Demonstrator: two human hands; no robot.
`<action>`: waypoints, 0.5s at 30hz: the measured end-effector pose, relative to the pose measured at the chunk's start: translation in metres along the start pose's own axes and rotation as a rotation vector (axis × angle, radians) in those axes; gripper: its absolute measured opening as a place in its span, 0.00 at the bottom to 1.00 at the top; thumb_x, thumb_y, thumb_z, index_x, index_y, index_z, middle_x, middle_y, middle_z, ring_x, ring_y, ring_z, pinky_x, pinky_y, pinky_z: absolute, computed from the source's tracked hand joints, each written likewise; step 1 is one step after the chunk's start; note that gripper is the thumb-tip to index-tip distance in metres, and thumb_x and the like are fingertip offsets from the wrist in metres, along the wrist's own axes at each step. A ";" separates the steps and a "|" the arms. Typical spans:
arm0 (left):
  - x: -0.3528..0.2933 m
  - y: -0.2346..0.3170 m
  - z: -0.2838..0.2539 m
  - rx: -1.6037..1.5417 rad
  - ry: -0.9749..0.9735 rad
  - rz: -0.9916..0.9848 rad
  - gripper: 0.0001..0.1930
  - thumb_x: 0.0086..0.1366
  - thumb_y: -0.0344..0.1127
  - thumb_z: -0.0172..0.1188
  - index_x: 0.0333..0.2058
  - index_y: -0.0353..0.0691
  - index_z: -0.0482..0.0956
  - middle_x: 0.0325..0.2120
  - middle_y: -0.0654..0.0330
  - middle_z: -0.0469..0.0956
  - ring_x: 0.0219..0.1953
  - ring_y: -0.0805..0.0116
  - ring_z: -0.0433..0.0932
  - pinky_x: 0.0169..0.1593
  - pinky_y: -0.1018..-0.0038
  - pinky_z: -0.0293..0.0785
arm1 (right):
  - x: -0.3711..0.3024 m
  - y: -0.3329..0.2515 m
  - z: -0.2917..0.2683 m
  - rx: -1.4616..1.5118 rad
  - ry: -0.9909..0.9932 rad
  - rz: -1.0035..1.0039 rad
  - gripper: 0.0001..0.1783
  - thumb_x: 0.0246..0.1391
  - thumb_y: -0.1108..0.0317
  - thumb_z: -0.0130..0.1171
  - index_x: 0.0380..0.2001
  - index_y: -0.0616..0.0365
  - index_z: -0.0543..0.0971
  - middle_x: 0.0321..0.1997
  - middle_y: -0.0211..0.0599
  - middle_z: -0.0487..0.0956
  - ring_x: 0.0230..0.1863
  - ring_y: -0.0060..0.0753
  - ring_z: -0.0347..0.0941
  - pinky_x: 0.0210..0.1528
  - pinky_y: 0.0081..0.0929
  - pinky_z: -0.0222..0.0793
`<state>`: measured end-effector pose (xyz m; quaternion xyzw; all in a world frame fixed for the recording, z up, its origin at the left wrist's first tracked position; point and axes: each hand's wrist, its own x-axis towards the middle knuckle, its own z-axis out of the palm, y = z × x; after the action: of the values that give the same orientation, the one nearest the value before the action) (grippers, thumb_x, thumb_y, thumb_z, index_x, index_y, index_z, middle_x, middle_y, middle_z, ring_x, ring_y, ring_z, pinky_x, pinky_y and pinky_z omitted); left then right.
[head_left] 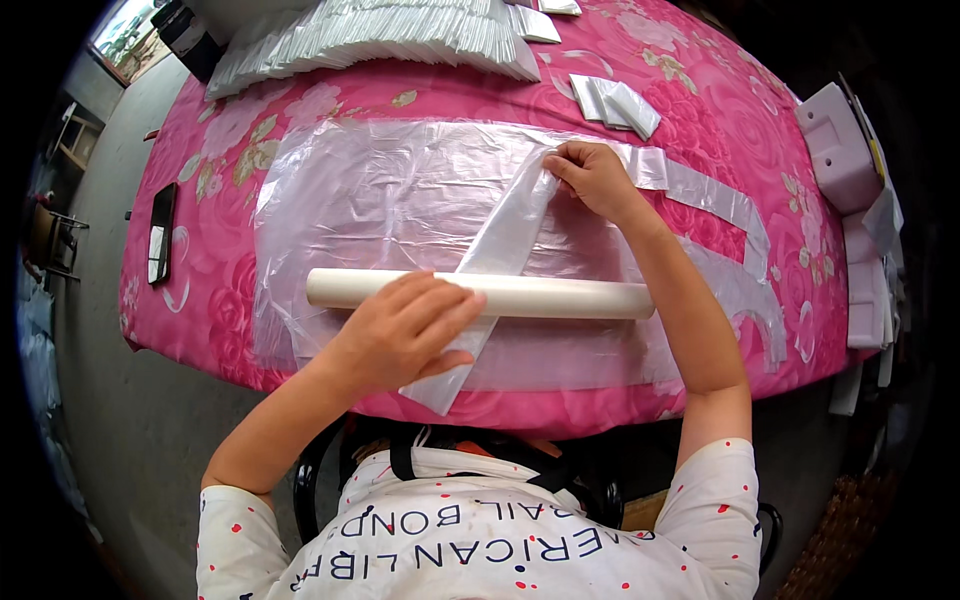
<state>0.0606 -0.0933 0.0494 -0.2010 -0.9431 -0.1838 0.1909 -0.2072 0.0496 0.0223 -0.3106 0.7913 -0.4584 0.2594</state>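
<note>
A sheet of clear plastic bags (350,190) lies flat before me, its handle-like strips (715,195) reaching to the right. Diagonally across it runs a long, narrow folded plastic bag (510,225). My right hand (598,180) pinches the far end of this folded bag between thumb and fingers. A white tube (575,298) lies crosswise over the folded bag, whose near end shows below it. Above the tube's left half is my left hand (405,325), slightly blurred, fingers stretched and thumb apart, grasping nothing. Whether it touches the tube I cannot tell.
A long row of folded plastic bags (380,50) stands at the table's far side. Several smaller folded ones (615,103) lie at the far right. A phone (161,235) rests on the pink floral tablecloth (215,325) at left. White foam boxes (838,150) stand at the right edge.
</note>
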 end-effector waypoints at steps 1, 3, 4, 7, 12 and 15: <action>-0.010 0.007 0.006 -0.056 -0.052 0.076 0.27 0.53 0.43 0.61 0.49 0.35 0.68 0.41 0.55 0.74 0.46 0.58 0.72 0.52 0.62 0.67 | 0.000 0.001 0.000 -0.017 -0.005 0.015 0.11 0.53 0.65 0.57 0.30 0.64 0.79 0.20 0.26 0.74 0.21 0.15 0.66 0.26 0.16 0.64; -0.028 0.017 0.016 -0.119 -0.152 0.131 0.29 0.55 0.48 0.57 0.51 0.34 0.67 0.47 0.52 0.70 0.52 0.57 0.68 0.55 0.61 0.64 | 0.004 0.009 0.001 -0.009 -0.034 0.004 0.10 0.54 0.64 0.57 0.29 0.62 0.78 0.19 0.23 0.71 0.20 0.12 0.63 0.23 0.14 0.61; -0.034 0.020 0.022 -0.126 -0.196 0.115 0.31 0.56 0.51 0.55 0.52 0.33 0.66 0.50 0.51 0.68 0.55 0.56 0.66 0.57 0.61 0.61 | 0.006 0.010 0.000 -0.012 -0.046 -0.002 0.10 0.54 0.63 0.57 0.28 0.60 0.78 0.18 0.21 0.70 0.20 0.11 0.62 0.22 0.12 0.59; -0.039 0.028 0.026 -0.090 -0.381 0.009 0.37 0.58 0.60 0.48 0.53 0.32 0.64 0.56 0.48 0.61 0.60 0.54 0.59 0.61 0.60 0.53 | 0.007 0.005 -0.001 0.003 -0.101 0.028 0.11 0.54 0.63 0.57 0.27 0.60 0.78 0.18 0.21 0.70 0.20 0.11 0.62 0.24 0.13 0.60; -0.047 0.040 0.032 -0.011 -0.513 -0.006 0.43 0.56 0.65 0.43 0.58 0.31 0.57 0.61 0.49 0.54 0.65 0.54 0.50 0.65 0.56 0.41 | 0.009 0.004 -0.008 -0.033 0.016 0.050 0.18 0.52 0.61 0.58 0.40 0.66 0.76 0.33 0.36 0.77 0.33 0.26 0.72 0.36 0.24 0.68; -0.054 0.053 0.040 -0.002 -0.504 -0.052 0.42 0.57 0.64 0.43 0.59 0.32 0.57 0.61 0.49 0.54 0.65 0.54 0.49 0.65 0.55 0.41 | -0.018 -0.011 -0.005 -0.135 0.105 -0.081 0.24 0.51 0.58 0.58 0.47 0.65 0.72 0.44 0.44 0.75 0.45 0.36 0.72 0.46 0.30 0.67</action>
<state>0.1188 -0.0483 0.0057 -0.2162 -0.9656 -0.1336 -0.0551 -0.1955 0.0607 0.0368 -0.3345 0.8196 -0.4299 0.1775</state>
